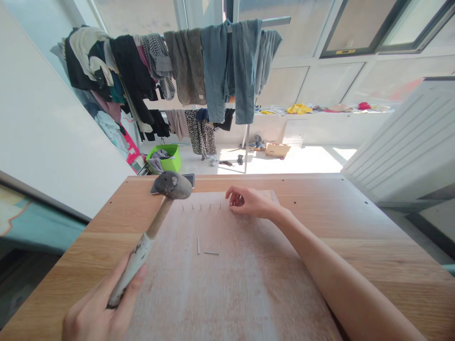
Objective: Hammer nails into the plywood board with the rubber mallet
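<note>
My left hand [101, 303] is wrapped round the pale grip of a rubber mallet [156, 222], whose dark grey head is raised over the far left part of a worn board [220, 284]. Near the board's far edge, several thin nails [209, 207] stand upright in a row. At the right end of that row my right hand [245, 201] is curled, thumb and forefinger pinched low over the board on what looks like a nail, mostly hidden by the fingers. Two loose nails lie on the board nearer to me, one pointing away [198, 246] and one crosswise [211, 253].
The board rests on a wooden table [355, 222]. A phone [188, 179] lies at its far edge, partly behind the mallet head. Beyond are a green basket [172, 158], a rack of hanging clothes [213, 71] and a cardboard box [277, 150]. White panels flank both sides.
</note>
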`<state>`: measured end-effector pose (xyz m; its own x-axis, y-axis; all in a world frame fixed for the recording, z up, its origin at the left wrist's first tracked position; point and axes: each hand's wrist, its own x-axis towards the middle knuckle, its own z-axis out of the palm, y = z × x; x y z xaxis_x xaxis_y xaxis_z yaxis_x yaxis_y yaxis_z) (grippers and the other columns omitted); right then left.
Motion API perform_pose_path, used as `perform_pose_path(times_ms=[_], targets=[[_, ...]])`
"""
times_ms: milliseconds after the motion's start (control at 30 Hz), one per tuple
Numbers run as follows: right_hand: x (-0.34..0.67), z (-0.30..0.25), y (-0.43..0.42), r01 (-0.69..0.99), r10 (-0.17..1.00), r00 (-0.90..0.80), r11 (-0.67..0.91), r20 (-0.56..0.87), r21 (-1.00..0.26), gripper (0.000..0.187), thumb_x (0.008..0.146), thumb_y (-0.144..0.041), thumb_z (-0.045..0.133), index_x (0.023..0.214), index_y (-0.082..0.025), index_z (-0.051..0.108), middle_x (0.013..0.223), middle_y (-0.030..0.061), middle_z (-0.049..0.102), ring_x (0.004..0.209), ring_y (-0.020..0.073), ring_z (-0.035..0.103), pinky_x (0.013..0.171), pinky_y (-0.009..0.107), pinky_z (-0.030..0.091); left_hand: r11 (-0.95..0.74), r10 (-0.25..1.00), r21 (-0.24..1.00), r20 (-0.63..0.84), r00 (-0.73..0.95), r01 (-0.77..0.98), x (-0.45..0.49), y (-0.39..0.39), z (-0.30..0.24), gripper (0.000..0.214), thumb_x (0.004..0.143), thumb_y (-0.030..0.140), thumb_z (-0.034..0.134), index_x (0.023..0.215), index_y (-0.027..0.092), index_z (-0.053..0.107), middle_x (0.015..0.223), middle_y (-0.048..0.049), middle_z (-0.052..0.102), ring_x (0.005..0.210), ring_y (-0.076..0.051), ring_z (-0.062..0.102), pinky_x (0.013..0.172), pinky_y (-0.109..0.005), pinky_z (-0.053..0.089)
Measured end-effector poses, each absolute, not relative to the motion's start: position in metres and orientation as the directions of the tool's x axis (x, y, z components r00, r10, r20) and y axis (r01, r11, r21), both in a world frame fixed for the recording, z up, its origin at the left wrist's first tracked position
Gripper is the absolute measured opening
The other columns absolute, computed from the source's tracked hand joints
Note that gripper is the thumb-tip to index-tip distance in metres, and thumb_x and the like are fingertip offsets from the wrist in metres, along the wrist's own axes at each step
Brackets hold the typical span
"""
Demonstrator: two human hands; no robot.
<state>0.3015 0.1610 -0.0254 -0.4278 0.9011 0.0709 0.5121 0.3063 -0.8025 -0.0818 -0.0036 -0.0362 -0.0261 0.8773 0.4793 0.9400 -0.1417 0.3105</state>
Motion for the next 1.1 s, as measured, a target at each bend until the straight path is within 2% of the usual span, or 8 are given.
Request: perform_pose_path(times_ms=[100, 200, 333, 433, 600, 833, 1000, 1100], targets=[[0.302, -0.025, 0.160, 0.508, 0.901, -0.429, 0.298, 0.063, -0.808, 0.033, 0.075, -0.011, 0.065, 0.106, -0.021, 0.063, 0.082, -0.0014, 0.072, 0.072, 0.0145, 0.064, 0.069, 0.027, 0.048, -0.304, 0.832, 0.284, 0.544, 0.108, 0.909, -0.048, 0.008, -0.019, 0.039, 0.103, 0.054, 0.055, 0.127, 0.029, 0.074, 0.117, -0.0015, 0.084, 0.098, -0.026, 0.082, 0.079, -0.032, 0.065], [0.302, -0.025, 0.160, 0.521, 0.902, -0.425, 0.309, 0.072, -0.795, 0.030, 0.074, -0.013, 0.067, 0.103, -0.021, 0.062, 0.081, -0.0017, 0.070, 0.072, 0.0152, 0.063, 0.067, 0.027, 0.046, -0.449, 0.786, 0.227, 0.559, 0.262, 0.864, -0.018, 0.018, -0.013, 0.039, 0.105, 0.049, 0.055, 0.130, 0.024, 0.073, 0.115, -0.0028, 0.084, 0.093, -0.023, 0.083, 0.077, -0.028, 0.065], [0.302, -0.024, 0.160, 0.552, 0.897, -0.418, 0.374, 0.141, -0.745, 0.025, 0.071, -0.013, 0.070, 0.092, -0.022, 0.061, 0.087, -0.0003, 0.070, 0.080, 0.0184, 0.062, 0.068, 0.029, 0.043, -0.496, 0.788, 0.204, 0.514, 0.339, 0.844, 0.002, 0.023, -0.017, 0.039, 0.107, 0.045, 0.052, 0.129, 0.021, 0.073, 0.113, -0.0031, 0.085, 0.089, -0.022, 0.084, 0.068, -0.027, 0.066], [0.303, -0.023, 0.160, 0.542, 0.895, -0.418, 0.384, 0.156, -0.747, 0.025, 0.070, -0.012, 0.069, 0.091, -0.022, 0.061, 0.089, -0.0002, 0.070, 0.082, 0.0188, 0.062, 0.071, 0.029, 0.044, -0.483, 0.794, 0.203, 0.513, 0.328, 0.852, 0.005, 0.024, -0.018, 0.040, 0.107, 0.046, 0.052, 0.129, 0.021, 0.073, 0.113, -0.0035, 0.084, 0.090, -0.022, 0.084, 0.067, -0.027, 0.066], [0.303, -0.024, 0.161, 0.504, 0.891, -0.437, 0.355, 0.123, -0.787, 0.024, 0.071, -0.012, 0.067, 0.091, -0.022, 0.059, 0.082, -0.0022, 0.066, 0.073, 0.0160, 0.058, 0.065, 0.028, 0.042, -0.492, 0.775, 0.196, 0.543, 0.324, 0.848, 0.003, 0.024, -0.016, 0.044, 0.109, 0.049, 0.047, 0.126, 0.019, 0.074, 0.112, -0.0040, 0.084, 0.091, -0.022, 0.084, 0.069, -0.028, 0.067], [0.302, -0.023, 0.161, 0.528, 0.883, -0.441, 0.398, 0.158, -0.751, 0.022, 0.073, -0.012, 0.069, 0.092, -0.021, 0.062, 0.089, -0.0003, 0.070, 0.083, 0.0185, 0.063, 0.071, 0.029, 0.044, -0.476, 0.810, 0.236, 0.494, 0.317, 0.847, 0.004, 0.023, -0.019, 0.042, 0.108, 0.047, 0.049, 0.126, 0.020, 0.075, 0.112, -0.0036, 0.085, 0.087, -0.021, 0.084, 0.067, -0.027, 0.067], [0.308, -0.002, 0.155, 0.583, 0.879, -0.475, 0.278, -0.042, -0.763, 0.035, 0.078, -0.016, 0.072, 0.111, -0.020, 0.061, 0.100, 0.0040, 0.073, 0.084, 0.0178, 0.067, 0.073, 0.030, 0.049, -0.420, 0.824, 0.294, 0.521, 0.225, 0.859, -0.013, 0.018, -0.020, 0.042, 0.105, 0.050, 0.052, 0.129, 0.024, 0.076, 0.115, -0.0027, 0.084, 0.093, -0.022, 0.083, 0.078, -0.028, 0.067], [0.309, 0.023, 0.143, 0.749, 0.894, -0.432, 0.283, -0.118, -0.600, 0.026, 0.083, -0.023, 0.074, 0.104, -0.019, 0.061, 0.104, 0.0075, 0.072, 0.089, 0.0199, 0.066, 0.072, 0.031, 0.047, -0.301, 0.852, 0.296, 0.510, 0.116, 0.906, -0.035, 0.014, -0.019, 0.045, 0.103, 0.055, 0.052, 0.128, 0.026, 0.077, 0.113, -0.0034, 0.084, 0.095, -0.026, 0.083, 0.079, -0.031, 0.066]])
